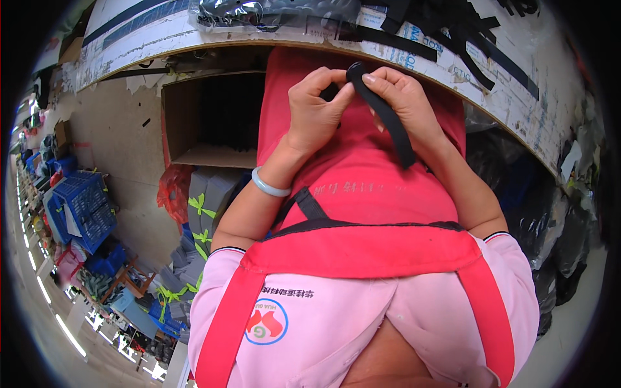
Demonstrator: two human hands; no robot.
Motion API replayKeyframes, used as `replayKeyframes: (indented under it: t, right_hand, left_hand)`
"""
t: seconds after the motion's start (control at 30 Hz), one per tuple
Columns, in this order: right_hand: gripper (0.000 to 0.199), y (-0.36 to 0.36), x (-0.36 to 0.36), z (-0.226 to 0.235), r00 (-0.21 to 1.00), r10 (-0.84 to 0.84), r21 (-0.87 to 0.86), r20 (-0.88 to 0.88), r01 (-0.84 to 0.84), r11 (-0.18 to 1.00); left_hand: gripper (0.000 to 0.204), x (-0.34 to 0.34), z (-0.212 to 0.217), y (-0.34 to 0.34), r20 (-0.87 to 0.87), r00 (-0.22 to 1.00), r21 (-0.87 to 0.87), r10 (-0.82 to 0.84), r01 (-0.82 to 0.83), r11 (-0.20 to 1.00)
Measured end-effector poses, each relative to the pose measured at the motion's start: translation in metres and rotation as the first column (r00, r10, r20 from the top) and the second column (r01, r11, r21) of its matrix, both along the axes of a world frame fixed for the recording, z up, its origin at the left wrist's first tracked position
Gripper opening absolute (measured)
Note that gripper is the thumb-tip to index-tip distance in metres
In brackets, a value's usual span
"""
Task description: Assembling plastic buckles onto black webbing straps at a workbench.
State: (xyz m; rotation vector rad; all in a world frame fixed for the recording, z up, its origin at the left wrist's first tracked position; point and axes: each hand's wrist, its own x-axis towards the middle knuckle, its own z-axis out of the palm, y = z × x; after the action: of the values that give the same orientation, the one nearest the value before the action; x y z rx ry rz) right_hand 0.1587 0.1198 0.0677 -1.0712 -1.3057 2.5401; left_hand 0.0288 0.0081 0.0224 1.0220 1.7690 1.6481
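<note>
Both my hands meet over the red apron (381, 194) in my lap, close to the table's front edge. Between them is a black strap (391, 123), its upper end bent over and its loose tail hanging down past my right hand. My left hand (317, 107) pinches the strap's upper end between thumb and forefinger. My right hand (404, 100) grips it just below the bend, thumb on top and the other fingers underneath. A pale bangle (268, 184) circles my left wrist.
The worn white table (136, 45) carries a clear plastic bag (275, 14) of dark pieces and several black straps (462, 42). An open cardboard box (213, 157) stands under it at left, near a red plastic bag (173, 194) and grey bundles with green ties (210, 194). Blue crates (84, 207) are further left.
</note>
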Motion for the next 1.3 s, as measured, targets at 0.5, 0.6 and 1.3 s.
replayKeyframes:
  t: [0.5,0.6,1.3]
  right_hand:
    - [0.017,0.002,0.000,-0.008,1.000,-0.018,0.035,0.011,0.018,0.999]
    - [0.017,0.001,-0.001,-0.009,0.998,-0.056,0.045,-0.002,0.056,0.997]
    - [0.017,0.004,0.003,-0.013,0.999,0.029,0.145,0.045,-0.036,0.989]
  left_hand:
    - [0.011,-0.004,0.000,-0.001,-0.162,0.986,-0.013,-0.041,0.039,0.999]
    - [0.012,-0.008,0.001,0.000,-0.297,0.953,0.012,-0.052,0.059,0.998]
    - [0.011,-0.004,-0.005,-0.009,0.385,0.922,-0.219,-0.044,0.138,0.966]
